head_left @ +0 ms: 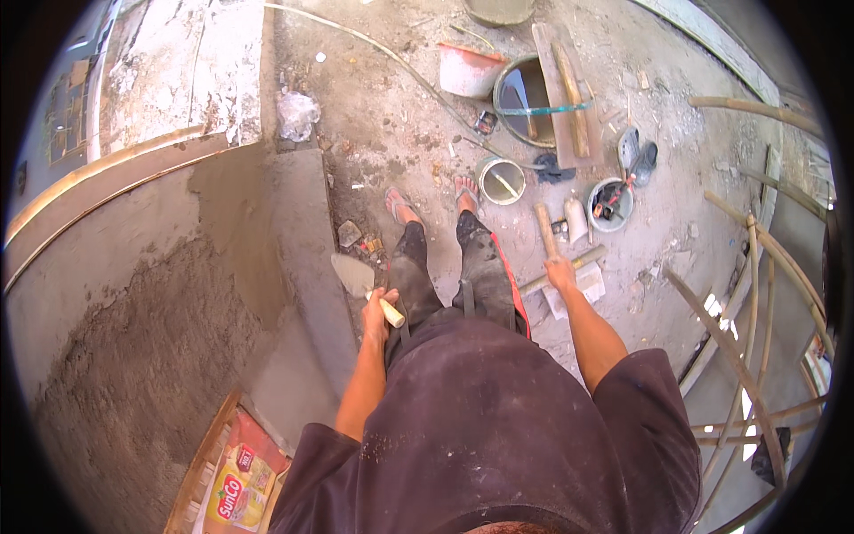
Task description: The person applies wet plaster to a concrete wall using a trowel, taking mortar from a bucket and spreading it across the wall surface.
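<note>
My left hand [378, 313] is closed round the pale wooden handle of a pointed trowel [353, 274]. Its grey blade points away from me, beside a plastered ledge. To the left stands a wall [151, 347], part rough dark mortar and part smoother wet plaster. My right hand [559, 271] is closed on one end of a short wooden handle [544, 230] that sticks out forward; what it belongs to is unclear. Beneath that hand a wooden bar [587, 257] crosses over a pale block [580, 292]; whether the hand touches the bar cannot be told.
Ahead stand a water-filled bucket [516, 93] with a long wooden float [569, 84] leaning across it, a reddish bucket [470, 71], a small pail [495, 190] and a tool bucket [594, 210]. A hose [374, 43] crosses the ground. Wooden poles [752, 392] crowd the right.
</note>
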`<state>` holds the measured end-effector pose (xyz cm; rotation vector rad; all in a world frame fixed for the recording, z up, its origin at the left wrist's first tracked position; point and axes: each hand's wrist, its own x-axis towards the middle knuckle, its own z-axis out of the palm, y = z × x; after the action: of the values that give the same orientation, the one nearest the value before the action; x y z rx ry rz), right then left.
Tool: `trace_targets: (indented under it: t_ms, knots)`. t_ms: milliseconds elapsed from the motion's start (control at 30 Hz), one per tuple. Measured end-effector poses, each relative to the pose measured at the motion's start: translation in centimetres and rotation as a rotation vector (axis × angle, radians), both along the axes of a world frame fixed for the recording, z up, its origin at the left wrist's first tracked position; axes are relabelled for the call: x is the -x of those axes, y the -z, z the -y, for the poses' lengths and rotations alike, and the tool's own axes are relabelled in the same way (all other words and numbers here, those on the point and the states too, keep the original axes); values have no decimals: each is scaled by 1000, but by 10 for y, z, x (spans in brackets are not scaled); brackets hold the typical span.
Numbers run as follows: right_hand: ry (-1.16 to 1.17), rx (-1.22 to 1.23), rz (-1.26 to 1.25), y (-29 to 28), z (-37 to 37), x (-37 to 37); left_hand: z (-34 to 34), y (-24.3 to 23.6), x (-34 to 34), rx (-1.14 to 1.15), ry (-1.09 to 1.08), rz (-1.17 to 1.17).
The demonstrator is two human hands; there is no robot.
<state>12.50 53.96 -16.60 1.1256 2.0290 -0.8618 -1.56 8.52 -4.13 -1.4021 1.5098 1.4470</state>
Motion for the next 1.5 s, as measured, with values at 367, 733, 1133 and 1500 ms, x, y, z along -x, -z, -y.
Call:
trace_targets:
  t_ms: [367, 733, 1133, 1500]
  knots:
    - [64, 48, -341, -35, 16, 129, -54, -12, 55, -69, 112, -190]
    - [420, 497, -147, -67, 28, 251, 11, -7, 106, -54, -355, -126]
    - [613, 377, -261, -71, -17, 479, 50, 12, 221, -106, -436, 30]
    - [754, 287, -401, 57, -116, 773, -5, 9, 351, -1, -424, 108]
